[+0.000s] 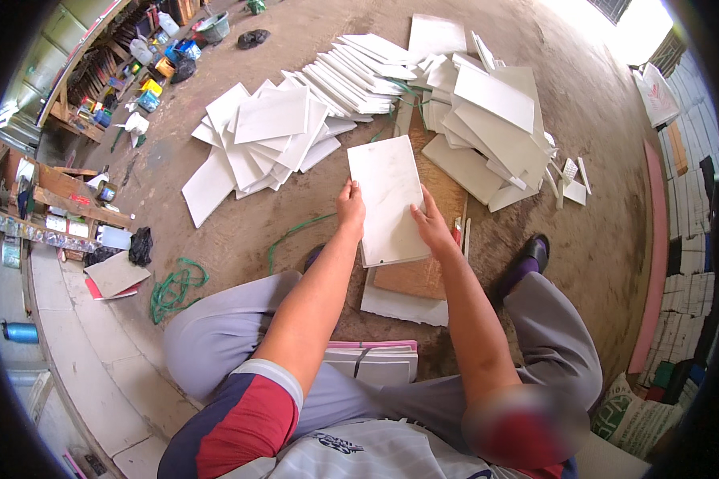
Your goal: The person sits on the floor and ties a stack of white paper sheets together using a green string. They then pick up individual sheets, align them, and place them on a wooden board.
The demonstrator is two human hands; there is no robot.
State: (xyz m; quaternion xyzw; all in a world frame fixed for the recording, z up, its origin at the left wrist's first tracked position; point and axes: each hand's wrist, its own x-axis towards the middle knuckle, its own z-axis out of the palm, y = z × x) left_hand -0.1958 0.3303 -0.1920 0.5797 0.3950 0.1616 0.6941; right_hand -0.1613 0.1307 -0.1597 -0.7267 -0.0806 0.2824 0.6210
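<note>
A white rectangular board (387,191) is held up in front of me, with faint marks on its face. My left hand (351,209) grips its left edge, the thumb lying on the face. On the opposite edge, my right hand (433,225) is closed in the same way; the fingers behind the board are hidden. Below it lies a brown wooden board (411,279) on the ground, partly covered, with a pale slab (399,306) under its near end. A small red-handled tool (457,230) rests beside my right wrist.
Loose piles of white boards lie ahead on the left (272,120) and right (491,120). Green twine (177,287) is tangled at left. White offcuts (571,188) lie at right. Bundled sheets (371,363) sit between my legs. Paint containers (148,100) and a wooden shelf (64,199) stand left.
</note>
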